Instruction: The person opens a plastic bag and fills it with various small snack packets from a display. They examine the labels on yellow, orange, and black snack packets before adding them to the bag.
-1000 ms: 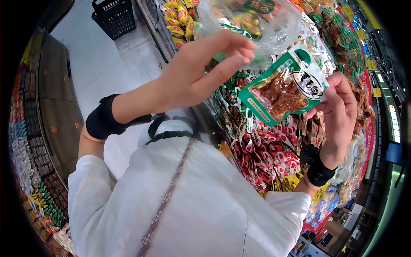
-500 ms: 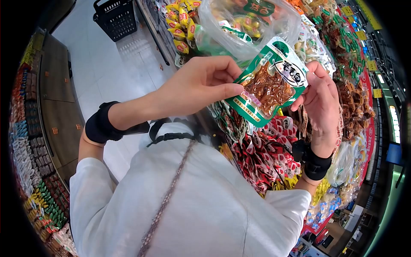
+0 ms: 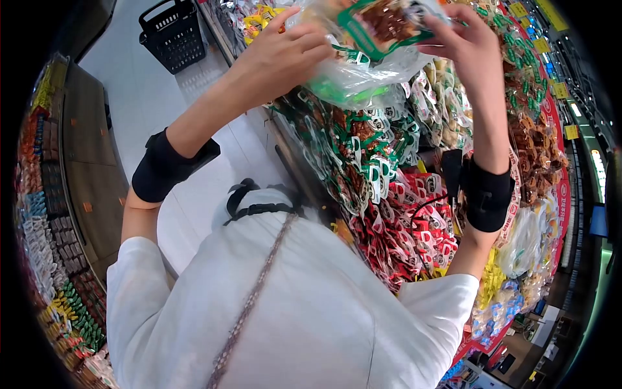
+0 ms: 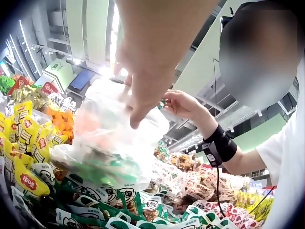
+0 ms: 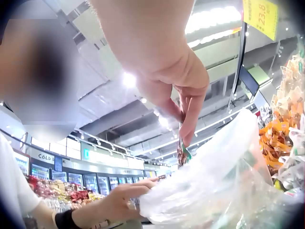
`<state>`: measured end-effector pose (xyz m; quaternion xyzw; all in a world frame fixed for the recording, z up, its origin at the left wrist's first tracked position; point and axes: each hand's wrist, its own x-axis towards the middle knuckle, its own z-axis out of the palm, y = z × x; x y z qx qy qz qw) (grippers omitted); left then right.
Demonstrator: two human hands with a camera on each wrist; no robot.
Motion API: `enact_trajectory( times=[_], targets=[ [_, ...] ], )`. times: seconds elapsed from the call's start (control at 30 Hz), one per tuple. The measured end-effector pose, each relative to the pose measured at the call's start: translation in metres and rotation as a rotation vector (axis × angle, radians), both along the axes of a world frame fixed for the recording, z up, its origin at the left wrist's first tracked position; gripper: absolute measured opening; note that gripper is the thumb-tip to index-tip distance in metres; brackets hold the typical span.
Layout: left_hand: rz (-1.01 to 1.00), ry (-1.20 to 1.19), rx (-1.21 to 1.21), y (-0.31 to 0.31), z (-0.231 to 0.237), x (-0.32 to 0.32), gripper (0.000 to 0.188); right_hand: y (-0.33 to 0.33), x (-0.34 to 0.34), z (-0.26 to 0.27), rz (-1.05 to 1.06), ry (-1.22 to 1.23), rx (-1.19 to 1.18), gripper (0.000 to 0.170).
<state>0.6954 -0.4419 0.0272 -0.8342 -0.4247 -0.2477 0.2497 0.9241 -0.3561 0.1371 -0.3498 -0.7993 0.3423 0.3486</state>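
Observation:
My right hand (image 3: 472, 50) pinches a green-edged packet of brown snack meat (image 3: 387, 24) by one edge, over a clear plastic bag (image 3: 353, 87). In the right wrist view the packet (image 5: 181, 156) is edge-on below the fingertips, right by the upper rim of the bag (image 5: 214, 176). My left hand (image 3: 275, 61) holds the bag at its near-left rim; one finger points up and the others bend over the plastic. In the left wrist view its thumb (image 4: 139, 112) lies against the outside of the bag (image 4: 102, 124). Green packets show through the plastic.
The bag sits on heaped packets: green ones (image 3: 382, 139), red ones (image 3: 405, 240) and yellow ones (image 4: 28, 176). A black shopping basket (image 3: 173, 39) stands on the floor at upper left. Another shelf (image 3: 74, 162) lines the aisle's left side. A yellow price tag (image 5: 261, 18) hangs overhead.
Both hands have moved forward and up. The left hand touched the packet half a second ago and has shifted to the bag's rim. The right hand has carried the packet over the bag.

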Motion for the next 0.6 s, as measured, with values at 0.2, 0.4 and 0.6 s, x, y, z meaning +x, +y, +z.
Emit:
enact_trajectory(
  times=[0.2,0.4,0.6],
  targets=[
    [-0.114,-0.132,0.074,0.0,-0.002,0.002,0.02,0.004,-0.045,-0.024,-0.03,-0.312,-0.055,0.011],
    [-0.03,-0.087,0.058,0.0,-0.002,0.001,0.024,0.034,-0.045,-0.053,-0.084,-0.543,0.431,0.016],
    [-0.043,-0.131,0.093,0.001,-0.008,0.003,0.021,-0.012,-0.014,-0.001,-0.015,-0.288,0.334,0.021]
  ],
)
